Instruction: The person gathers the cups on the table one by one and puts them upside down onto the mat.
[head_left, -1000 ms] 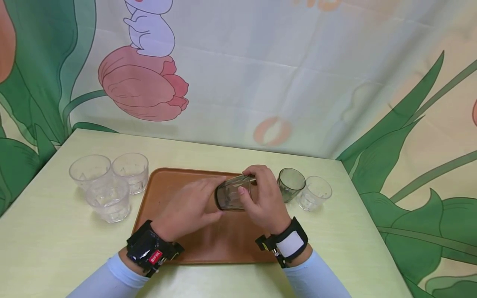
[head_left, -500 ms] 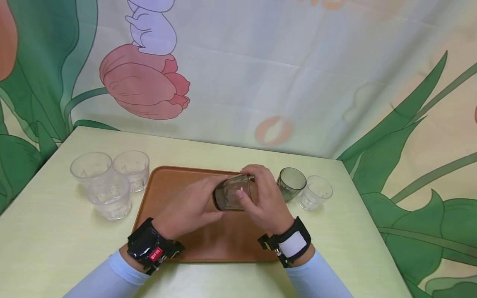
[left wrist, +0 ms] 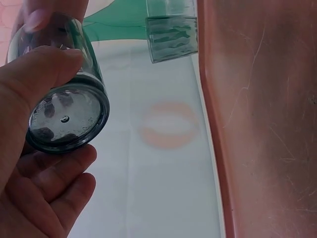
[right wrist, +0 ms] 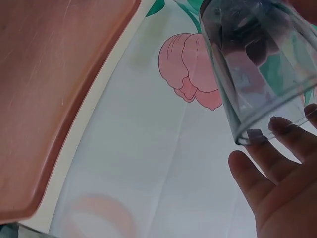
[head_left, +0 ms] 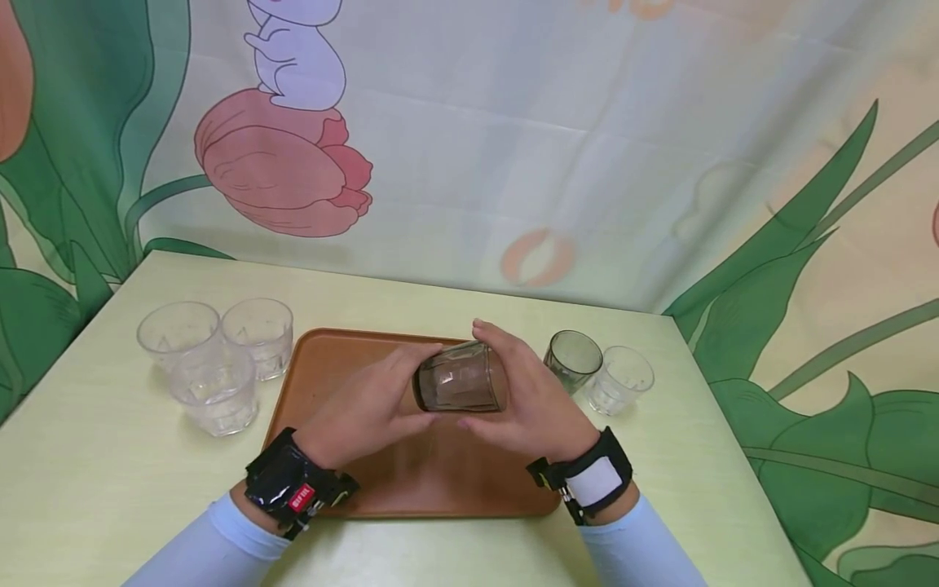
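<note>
A smoky grey tumbler (head_left: 458, 379) lies sideways in the air over the brown tray (head_left: 330, 359), base toward the left and rim toward the right. My left hand (head_left: 359, 412) grips its base end; in the left wrist view the thumb lies along the tumbler's side (left wrist: 91, 54) with the round base facing the camera. Around the rim end my right hand (head_left: 539, 399) holds it, thumb below and index finger above. The right wrist view shows fingertips right at the rim of the tumbler (right wrist: 228, 94). Its far side is hidden.
A second smoky tumbler (head_left: 572, 359) stands right of the tray beside a small clear glass (head_left: 620, 383). Three clear glasses (head_left: 179, 334) stand close together at the left. A printed cloth (head_left: 440, 163) hangs behind the pale table (head_left: 704, 505).
My right hand has shifted slightly right, its thumb sliding from the tumbler's front to below it, so more of the glass shows. The tumbler has moved slightly left. My left hand stays nearly still.
</note>
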A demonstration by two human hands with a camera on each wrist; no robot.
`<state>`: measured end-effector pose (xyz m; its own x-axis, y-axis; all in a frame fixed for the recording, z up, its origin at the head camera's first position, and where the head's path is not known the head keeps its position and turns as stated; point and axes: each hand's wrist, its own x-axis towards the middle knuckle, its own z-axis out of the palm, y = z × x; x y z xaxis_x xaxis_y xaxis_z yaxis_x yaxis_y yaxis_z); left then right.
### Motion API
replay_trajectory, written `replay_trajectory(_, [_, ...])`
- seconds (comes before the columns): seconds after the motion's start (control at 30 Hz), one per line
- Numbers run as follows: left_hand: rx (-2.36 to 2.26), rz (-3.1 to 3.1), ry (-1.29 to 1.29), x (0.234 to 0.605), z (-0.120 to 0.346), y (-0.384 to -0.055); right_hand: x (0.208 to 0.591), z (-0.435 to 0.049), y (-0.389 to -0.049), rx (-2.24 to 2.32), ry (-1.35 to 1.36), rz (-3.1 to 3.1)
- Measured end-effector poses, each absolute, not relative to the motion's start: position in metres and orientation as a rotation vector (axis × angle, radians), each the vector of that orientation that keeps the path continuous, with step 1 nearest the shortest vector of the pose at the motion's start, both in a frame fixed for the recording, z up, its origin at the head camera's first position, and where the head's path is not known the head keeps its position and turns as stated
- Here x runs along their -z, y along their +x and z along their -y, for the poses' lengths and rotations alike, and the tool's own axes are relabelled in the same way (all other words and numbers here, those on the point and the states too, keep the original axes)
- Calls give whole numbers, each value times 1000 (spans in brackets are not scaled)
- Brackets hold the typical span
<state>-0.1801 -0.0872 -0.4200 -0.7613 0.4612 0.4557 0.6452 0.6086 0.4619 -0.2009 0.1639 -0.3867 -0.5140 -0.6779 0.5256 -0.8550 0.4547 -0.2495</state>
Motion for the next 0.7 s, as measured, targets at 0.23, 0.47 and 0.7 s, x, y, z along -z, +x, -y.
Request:
replay_trajectory(0.23, [918, 2576, -871, 420, 88, -180, 384, -171, -198, -656, 1299, 2435])
replay_trajectory(0.47, [905, 2553, -884, 420, 88, -181, 386, -173, -198, -667, 1289, 2432])
replay_trajectory(0.7, [884, 2495, -940, 417, 89, -183, 389, -174, -199, -722, 1263, 2406])
